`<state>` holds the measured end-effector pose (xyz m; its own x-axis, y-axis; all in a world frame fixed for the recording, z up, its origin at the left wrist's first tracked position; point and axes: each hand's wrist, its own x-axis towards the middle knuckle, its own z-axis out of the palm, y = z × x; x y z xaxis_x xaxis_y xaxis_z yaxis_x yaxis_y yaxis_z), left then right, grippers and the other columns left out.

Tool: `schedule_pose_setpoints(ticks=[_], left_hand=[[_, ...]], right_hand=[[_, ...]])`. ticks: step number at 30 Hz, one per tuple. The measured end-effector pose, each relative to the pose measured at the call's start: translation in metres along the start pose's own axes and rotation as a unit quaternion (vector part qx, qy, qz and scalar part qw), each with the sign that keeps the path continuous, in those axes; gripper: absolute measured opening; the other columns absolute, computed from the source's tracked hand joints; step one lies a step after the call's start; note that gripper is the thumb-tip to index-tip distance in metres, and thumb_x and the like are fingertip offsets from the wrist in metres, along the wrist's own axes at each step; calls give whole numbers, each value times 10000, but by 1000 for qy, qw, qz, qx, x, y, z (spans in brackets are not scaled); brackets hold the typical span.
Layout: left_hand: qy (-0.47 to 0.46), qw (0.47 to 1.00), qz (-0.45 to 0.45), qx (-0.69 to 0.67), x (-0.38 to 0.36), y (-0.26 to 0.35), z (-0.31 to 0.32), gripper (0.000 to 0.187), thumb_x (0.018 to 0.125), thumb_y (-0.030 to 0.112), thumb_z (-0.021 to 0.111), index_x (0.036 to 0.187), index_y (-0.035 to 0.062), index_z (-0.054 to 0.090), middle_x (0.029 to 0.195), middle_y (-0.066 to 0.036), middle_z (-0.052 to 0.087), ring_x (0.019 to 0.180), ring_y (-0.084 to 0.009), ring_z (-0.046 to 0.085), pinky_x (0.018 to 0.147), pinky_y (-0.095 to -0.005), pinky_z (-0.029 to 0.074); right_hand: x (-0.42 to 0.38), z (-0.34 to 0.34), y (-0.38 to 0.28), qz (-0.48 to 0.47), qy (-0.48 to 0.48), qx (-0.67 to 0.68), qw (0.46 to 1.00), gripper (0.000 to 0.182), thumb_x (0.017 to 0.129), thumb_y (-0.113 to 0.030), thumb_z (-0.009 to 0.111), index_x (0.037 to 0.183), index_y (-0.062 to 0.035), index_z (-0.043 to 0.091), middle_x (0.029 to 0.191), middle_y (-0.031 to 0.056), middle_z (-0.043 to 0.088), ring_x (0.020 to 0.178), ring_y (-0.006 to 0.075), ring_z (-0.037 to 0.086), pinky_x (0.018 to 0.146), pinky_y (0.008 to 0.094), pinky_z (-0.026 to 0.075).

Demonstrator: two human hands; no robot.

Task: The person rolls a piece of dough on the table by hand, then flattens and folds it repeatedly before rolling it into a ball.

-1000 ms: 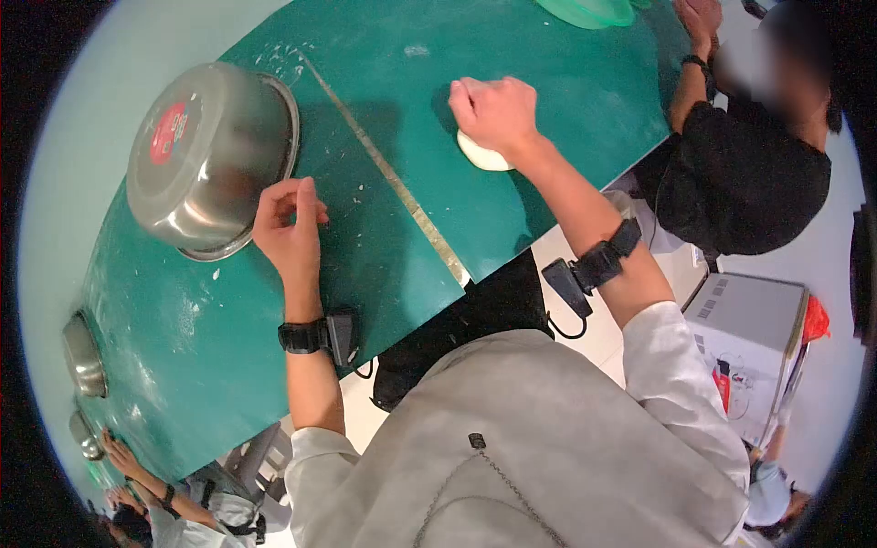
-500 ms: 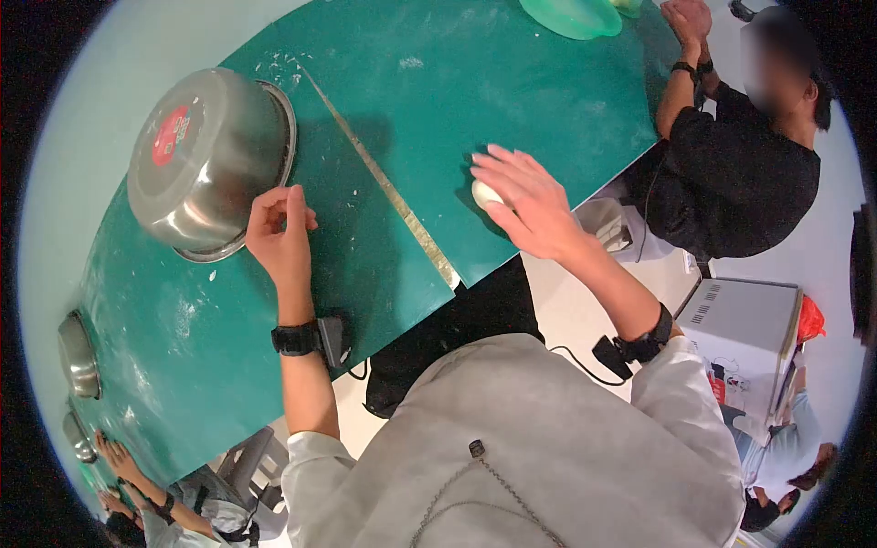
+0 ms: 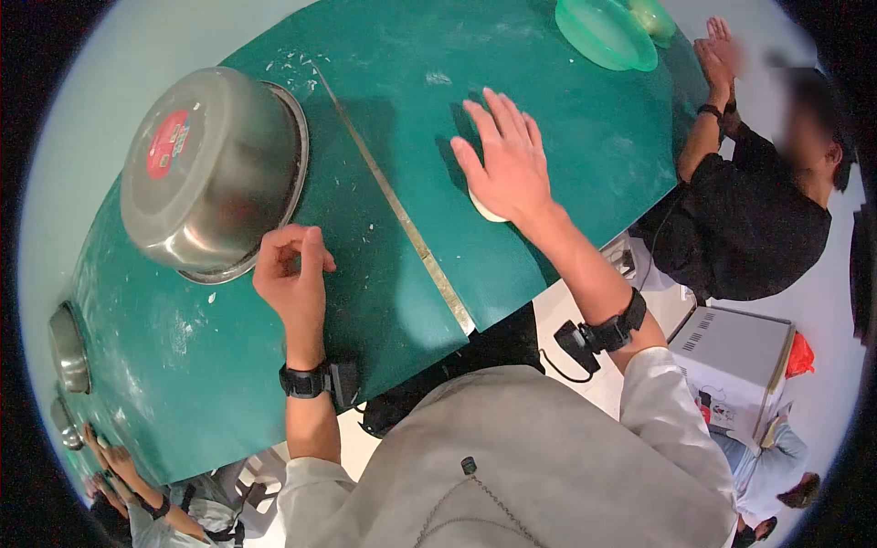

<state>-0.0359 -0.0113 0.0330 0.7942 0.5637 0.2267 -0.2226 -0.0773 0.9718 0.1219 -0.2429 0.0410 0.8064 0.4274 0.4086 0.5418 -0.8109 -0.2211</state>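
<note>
My right hand (image 3: 507,164) lies palm down over a piece of white dough (image 3: 486,210), its fingers stretched and spread. Only the dough's near edge shows below the heel of the palm. Held just above the table, my left hand (image 3: 294,274) has its fingers curled in toward the thumb, and no object shows in it. Close beside it, a large steel bowl (image 3: 206,173) rests upside down on the green table mat (image 3: 384,301).
A brass-coloured strip (image 3: 402,215) crosses the mat. Green plastic bowls (image 3: 607,36) stand at the far right near a person in black (image 3: 740,210). Smaller steel bowls (image 3: 69,347) and another person's hands (image 3: 110,457) are at the left. A white cabinet (image 3: 731,356) stands right.
My right hand has moved from the dough's side to over it, with fingers now pointing away and spread. My left hand stays curled by the bowl. The view has shifted slightly.
</note>
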Motion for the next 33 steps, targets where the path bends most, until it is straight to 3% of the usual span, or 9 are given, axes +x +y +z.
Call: schedule_pose_setpoints(ticks=[10,14,16,17,19,20,25,31,33], left_hand=[[-22,999,0,46,0,-1,1,65,907,8,678,923,13,616,722,-27,621,584,-72,579,526,-199,444],[-25,997,33,62,3,-4,0,50,944,66,655,937,36,615,677,-9,594,557,-77,551,509,-213,423],[-25,999,-1,23,2,-4,1,73,911,24,679,927,19,608,711,-21,622,584,-71,582,525,-205,448],[-25,999,1,22,3,-5,1,73,911,24,679,927,19,608,711,-21,622,584,-71,582,525,-205,448],[-26,999,5,23,3,-7,1,80,912,29,681,926,19,603,709,-21,623,583,-73,585,523,-206,450],[-28,999,6,23,3,-7,1,80,912,29,681,926,19,603,709,-21,623,583,-73,585,523,-206,450],[-27,999,-1,19,3,-8,0,78,915,45,684,932,23,611,718,-19,629,581,-70,583,523,-206,450],[-12,1000,-5,24,4,-9,-1,81,915,55,690,936,25,618,712,-16,626,577,-65,577,521,-202,448],[-16,1000,-5,16,4,-11,-1,81,915,57,690,935,25,618,710,-16,625,576,-65,575,522,-202,447]], right_hand=[[52,20,23,-41,95,8,995,420,936,-326,537,1255,-59,590,1400,189,507,1326,353,441,1108,534,312],[24,7,10,-59,124,49,989,417,949,-342,526,1239,-57,614,1402,180,514,1329,354,444,1110,523,314],[-1,-2,7,-68,24,72,995,444,951,-386,532,1262,-79,611,1423,161,504,1335,357,443,1102,513,330],[-10,-8,7,-69,26,71,995,444,951,-386,532,1262,-79,611,1423,161,504,1335,357,443,1102,513,330],[-27,-19,7,-83,-110,76,988,471,951,-444,527,1303,-138,594,1449,145,485,1337,368,444,1091,505,351],[-35,-29,3,-115,-77,66,988,440,905,-402,611,1288,-185,605,1428,130,507,1306,357,476,1073,508,372],[-73,-60,10,-163,-59,61,983,424,769,-220,763,1176,-165,658,1257,113,606,1203,308,554,997,464,447],[-87,-96,9,13,-4,217,976,237,852,-143,674,1086,-109,666,1095,133,643,1004,333,642,867,410,522],[-88,-97,19,49,-87,273,957,182,907,-138,571,1058,-85,658,1084,146,635,979,345,641,854,439,516]])
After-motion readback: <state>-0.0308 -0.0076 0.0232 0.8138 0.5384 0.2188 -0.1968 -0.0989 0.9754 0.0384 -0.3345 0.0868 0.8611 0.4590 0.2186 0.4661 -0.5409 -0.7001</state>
